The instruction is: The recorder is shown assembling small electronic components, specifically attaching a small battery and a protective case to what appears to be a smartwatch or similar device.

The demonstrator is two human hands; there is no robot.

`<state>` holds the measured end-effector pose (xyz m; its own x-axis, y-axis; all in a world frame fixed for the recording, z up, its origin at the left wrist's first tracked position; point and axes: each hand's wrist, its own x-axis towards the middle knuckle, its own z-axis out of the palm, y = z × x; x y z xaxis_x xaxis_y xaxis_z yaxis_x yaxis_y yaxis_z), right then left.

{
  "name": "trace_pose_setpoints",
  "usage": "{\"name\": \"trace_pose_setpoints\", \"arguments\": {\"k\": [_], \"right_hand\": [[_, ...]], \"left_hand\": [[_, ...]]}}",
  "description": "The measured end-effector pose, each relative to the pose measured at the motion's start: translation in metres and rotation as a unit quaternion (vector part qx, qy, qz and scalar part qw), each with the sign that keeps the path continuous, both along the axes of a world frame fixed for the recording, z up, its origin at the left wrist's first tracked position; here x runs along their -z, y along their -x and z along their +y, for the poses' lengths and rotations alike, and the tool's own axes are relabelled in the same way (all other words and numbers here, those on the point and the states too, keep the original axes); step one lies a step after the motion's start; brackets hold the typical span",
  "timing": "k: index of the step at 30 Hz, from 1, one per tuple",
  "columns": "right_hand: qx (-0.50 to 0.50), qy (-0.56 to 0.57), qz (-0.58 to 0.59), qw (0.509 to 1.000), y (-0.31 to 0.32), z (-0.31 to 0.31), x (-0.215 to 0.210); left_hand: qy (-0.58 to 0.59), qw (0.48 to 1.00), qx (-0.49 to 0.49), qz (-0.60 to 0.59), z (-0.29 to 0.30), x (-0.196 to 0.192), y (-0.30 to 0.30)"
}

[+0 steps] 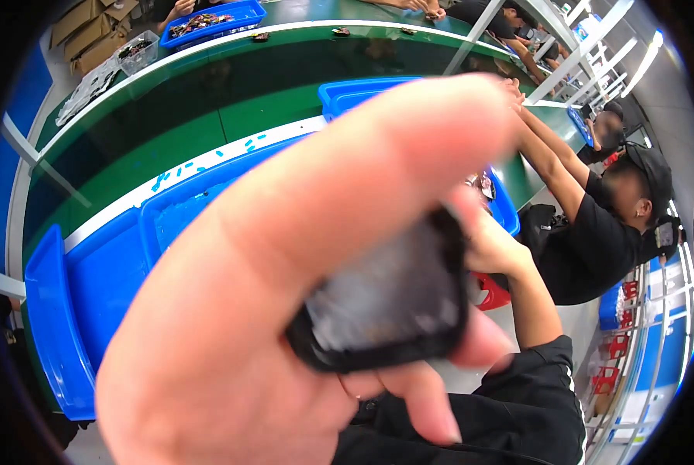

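Black gadget [386, 298], blurred close up, held in the curled left hand [238, 310], with the right hand [496, 242] at its right edge, whether pinching I cannot tell; its smooth-looking casing might slip if the curled hold loosened.

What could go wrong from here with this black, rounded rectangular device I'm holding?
The black, rounded rectangular device might slip, since the bare left hand holds it up in the air. The small, bright-blue pieces scattered along the long white ledge could get brushed off.
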<state>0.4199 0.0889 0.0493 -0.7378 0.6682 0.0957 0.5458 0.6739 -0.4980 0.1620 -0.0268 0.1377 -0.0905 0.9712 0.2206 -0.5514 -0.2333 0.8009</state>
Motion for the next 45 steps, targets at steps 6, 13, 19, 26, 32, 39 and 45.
{"name": "trace_pose_setpoints", "arguments": {"k": [6, 13, 19, 26, 32, 39, 45], "right_hand": [[0.018, 0.116, 0.158, 0.980, -0.023, 0.012, 0.020], [0.109, 0.247, 0.217, 0.938, -0.023, 0.008, 0.017], [-0.012, 0.172, 0.065, 0.983, -0.016, 0.005, 0.015], [0.101, 0.170, 0.161, 0.967, -0.014, -0.013, 0.016], [0.173, -0.015, 0.162, 0.971, 0.000, -0.039, 0.017], [0.215, 0.260, 0.579, 0.742, -0.034, -0.033, 0.002], [0.248, 0.267, 0.563, 0.741, -0.027, -0.038, -0.008]], "left_hand": [[0.081, 0.996, -0.018, 0.044, 0.047, 0.045, 0.004], [0.105, 0.985, -0.011, 0.137, 0.051, 0.097, 0.011], [-0.030, 0.899, -0.230, 0.372, 0.054, 0.136, 0.028], [-0.021, 0.905, -0.269, 0.329, 0.052, 0.151, 0.036], [-0.020, 0.901, -0.261, 0.347, 0.051, 0.152, 0.032], [-0.018, 0.898, -0.257, 0.356, 0.048, 0.152, 0.032], [-0.019, 0.895, -0.252, 0.367, 0.049, 0.153, 0.031]]}}
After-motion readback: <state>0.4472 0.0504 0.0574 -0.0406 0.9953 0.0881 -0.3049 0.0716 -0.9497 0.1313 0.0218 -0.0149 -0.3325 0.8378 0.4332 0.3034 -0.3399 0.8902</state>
